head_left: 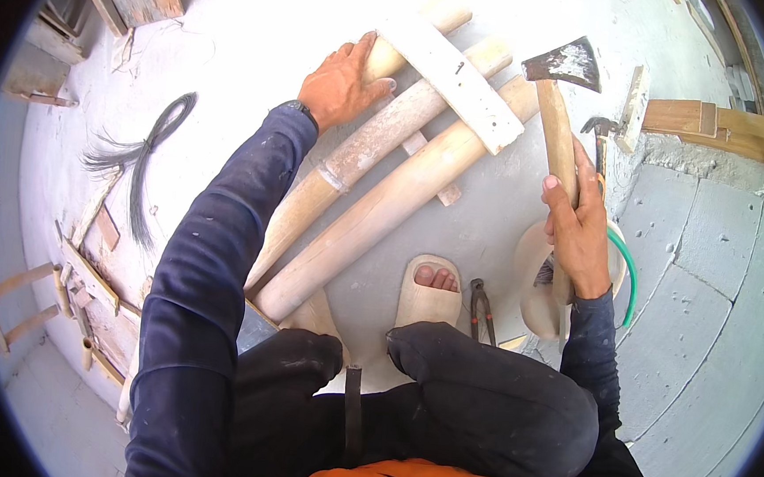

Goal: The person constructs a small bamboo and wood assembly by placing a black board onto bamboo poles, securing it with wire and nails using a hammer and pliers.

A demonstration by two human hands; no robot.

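My right hand (578,226) is closed around the wooden handle of a hatchet (556,127). Its dark, white-smeared head points away from me. On the far left pole (383,59), my left hand (344,83) has its fingers on one side and its thumb on the other, beside a white board (459,80). That board lies across three pale, rounded poles. The middle pole (380,136) has a ring like a bamboo joint; the right pole (383,216) runs back toward my knees. How the board is fixed cannot be seen.
Pincers (481,312) stand by my sandalled foot (430,291). A hammer (600,130) and a pale container (538,294) with a green hose-like loop (625,273) are at the right. Bundled wire (154,143) and wood scraps (87,275) lie left. A raised grey slab (708,261) borders the right.
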